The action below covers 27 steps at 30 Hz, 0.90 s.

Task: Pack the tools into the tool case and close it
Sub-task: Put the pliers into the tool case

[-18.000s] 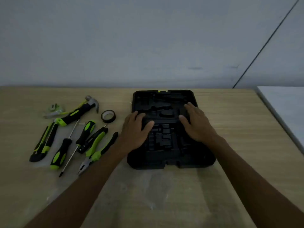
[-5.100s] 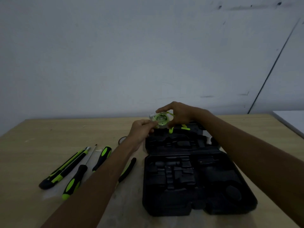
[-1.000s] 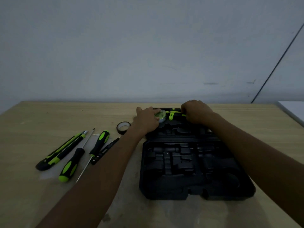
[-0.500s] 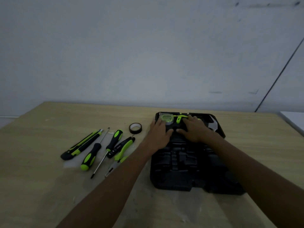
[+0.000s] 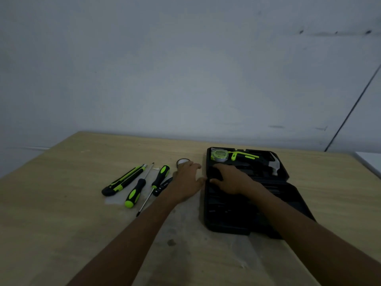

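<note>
Packing is partly done: the tool case [image 5: 247, 195] lies open on the wooden table [image 5: 61, 203], and its far half already holds the tape measure [image 5: 219, 155] in the far-left corner and the hammer [image 5: 255, 159] across the back, steel head toward the far-right corner. Everything else waits on the table to the left of the case: the roll of tape [image 5: 182, 161] just off its far-left corner, then, going further left, the pliers [image 5: 162, 185], mostly hidden under the wrist, two screwdrivers [image 5: 158, 178] and the utility knife [image 5: 123, 180] furthest out. The left hand [image 5: 186, 180] reaches out just beside the case's left edge, fingers loosely extended toward the tape roll and holding nothing; whether the fingertips touch the roll cannot be told. The right hand [image 5: 231, 178] rests palm down on the case near its hinge line, fingers lightly spread over the moulded slots at the left side, also holding nothing. By my reading, the tape roll is the next pick, after which four tools remain to seat before the lid can be closed.
</note>
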Tool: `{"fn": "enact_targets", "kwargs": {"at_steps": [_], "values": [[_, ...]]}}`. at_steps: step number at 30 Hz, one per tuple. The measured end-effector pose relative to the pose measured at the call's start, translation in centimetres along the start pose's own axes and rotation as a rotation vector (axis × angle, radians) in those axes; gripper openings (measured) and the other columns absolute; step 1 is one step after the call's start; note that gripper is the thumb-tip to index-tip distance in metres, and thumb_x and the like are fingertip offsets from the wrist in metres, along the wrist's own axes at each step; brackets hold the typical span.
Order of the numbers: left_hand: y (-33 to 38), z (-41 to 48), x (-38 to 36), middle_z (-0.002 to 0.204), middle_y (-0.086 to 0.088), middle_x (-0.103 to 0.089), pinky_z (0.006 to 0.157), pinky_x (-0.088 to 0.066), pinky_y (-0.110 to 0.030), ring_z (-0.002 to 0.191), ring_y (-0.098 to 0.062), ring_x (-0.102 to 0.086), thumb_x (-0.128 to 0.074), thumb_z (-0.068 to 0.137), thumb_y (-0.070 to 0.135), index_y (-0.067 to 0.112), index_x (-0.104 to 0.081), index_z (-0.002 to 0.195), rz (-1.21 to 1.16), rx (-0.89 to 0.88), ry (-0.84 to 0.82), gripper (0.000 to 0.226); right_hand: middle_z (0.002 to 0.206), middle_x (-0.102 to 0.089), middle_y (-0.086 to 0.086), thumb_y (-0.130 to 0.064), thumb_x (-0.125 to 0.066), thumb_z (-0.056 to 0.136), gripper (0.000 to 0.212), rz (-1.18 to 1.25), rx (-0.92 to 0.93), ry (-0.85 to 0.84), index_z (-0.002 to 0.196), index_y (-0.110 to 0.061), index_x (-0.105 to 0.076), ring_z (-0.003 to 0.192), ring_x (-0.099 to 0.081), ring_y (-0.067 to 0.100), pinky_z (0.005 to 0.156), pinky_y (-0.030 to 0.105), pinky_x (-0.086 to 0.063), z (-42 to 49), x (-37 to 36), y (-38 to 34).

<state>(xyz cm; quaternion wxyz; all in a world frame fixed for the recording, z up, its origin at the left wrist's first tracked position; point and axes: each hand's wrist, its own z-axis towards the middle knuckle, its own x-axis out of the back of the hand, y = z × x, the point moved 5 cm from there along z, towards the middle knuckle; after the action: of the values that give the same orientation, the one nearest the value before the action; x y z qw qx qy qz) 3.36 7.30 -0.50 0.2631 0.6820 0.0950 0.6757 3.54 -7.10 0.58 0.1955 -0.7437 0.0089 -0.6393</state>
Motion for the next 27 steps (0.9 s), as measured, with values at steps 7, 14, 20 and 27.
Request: {"fn": "enact_targets", "kwargs": {"at_steps": [7, 14, 20, 27], "values": [[-4.3, -1.3, 3.6, 0.129, -0.016, -0.046, 0.101, -0.038, -0.046, 0.123, -0.037, -0.039, -0.052, 0.091, 0.027, 0.013, -0.052, 0.125, -0.043, 0.153, 0.158, 0.037, 0.141, -0.046, 0.014, -0.015, -0.053, 0.086, 0.053, 0.059, 0.05, 0.07, 0.137, -0.008, -0.041, 0.125, -0.048, 0.032, 0.099, 0.043, -0.046, 0.2, 0.5, -2.6], [-7.9, -2.8, 6.1, 0.132, -0.012, -0.055, 0.102, -0.043, -0.045, 0.123, -0.033, -0.049, -0.057, 0.088, 0.026, 0.013, -0.062, 0.115, -0.094, 0.243, 0.223, 0.031, 0.149, -0.04, 0.005, -0.039, -0.065, 0.085, 0.066, 0.03, 0.321, 0.045, 0.142, -0.015, -0.04, 0.137, -0.038, 0.024, 0.111, 0.039, -0.034, 0.4, 0.2, -7.6], [-7.8, -3.9, 5.2, 0.118, -0.012, -0.065, 0.088, -0.047, -0.04, 0.11, -0.032, -0.058, -0.056, 0.09, 0.028, 0.01, -0.064, 0.113, 0.011, 0.178, 0.212, 0.03, 0.149, -0.041, 0.001, -0.036, -0.07, 0.083, 0.066, 0.105, 0.392, -0.154, 0.141, -0.021, -0.043, 0.137, -0.037, 0.023, 0.109, 0.04, -0.036, 1.1, -2.1, -9.5], [-9.8, -4.1, 2.9, 0.118, -0.007, -0.059, 0.105, -0.028, -0.046, 0.115, -0.031, -0.051, -0.049, 0.091, 0.037, 0.022, -0.048, 0.128, 0.052, 0.186, 0.225, 0.04, 0.141, -0.046, 0.003, -0.031, -0.076, 0.077, 0.069, 0.064, 0.44, -0.189, 0.139, -0.021, -0.046, 0.128, -0.039, 0.024, 0.106, 0.035, -0.03, 1.7, -2.6, -9.6]]}}
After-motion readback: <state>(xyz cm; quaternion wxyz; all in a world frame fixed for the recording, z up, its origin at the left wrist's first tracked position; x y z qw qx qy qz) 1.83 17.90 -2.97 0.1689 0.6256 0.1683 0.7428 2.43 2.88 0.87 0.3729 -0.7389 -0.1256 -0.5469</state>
